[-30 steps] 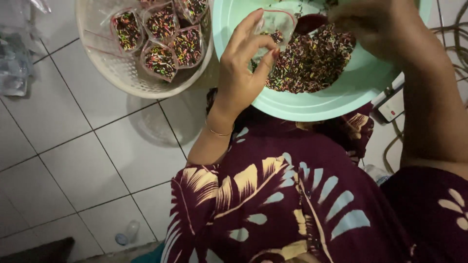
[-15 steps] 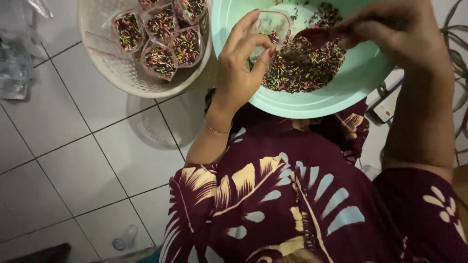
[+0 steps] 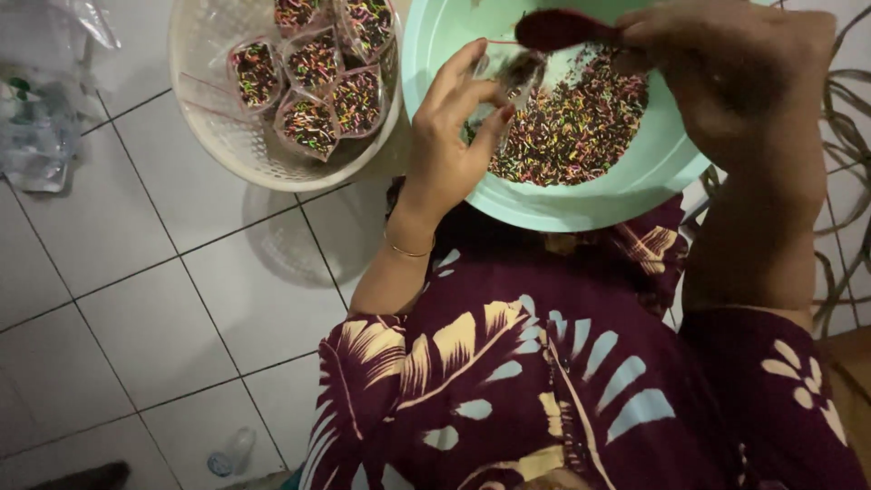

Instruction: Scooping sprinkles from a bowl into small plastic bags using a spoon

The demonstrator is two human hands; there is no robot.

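Two hands work over a green bowl (image 3: 635, 195) in the head view, the only view there is.

Left hand (image 3: 454, 136) is over the near left side of the bowl. Its fingers (image 3: 494, 113) are pinched on the mouth of a small clear bag (image 3: 508, 77), which stands just past the fingertips and tilts a little toward the right. The bag looks partly filled, but the blur makes it hard to be sure.

Right hand (image 3: 726, 63) is at the far right side of the bowl. Its fingers are wrapped tight round the handle of a dark red spoon (image 3: 562, 29). The spoon lies sideways, long way left to right, and its round end pokes out to the left of those fingers, just above the bag's mouth. So the spoon end is near the bag and the left fingertips.

Colourful sprinkles (image 3: 572, 132) lie in a heap in the bowl, below the spoon and right beside the left fingers.

Left of the left hand, apart from it, a white basket (image 3: 204, 118) on the tiled floor (image 3: 163, 299) holds filled bags of sprinkles (image 3: 313, 63).
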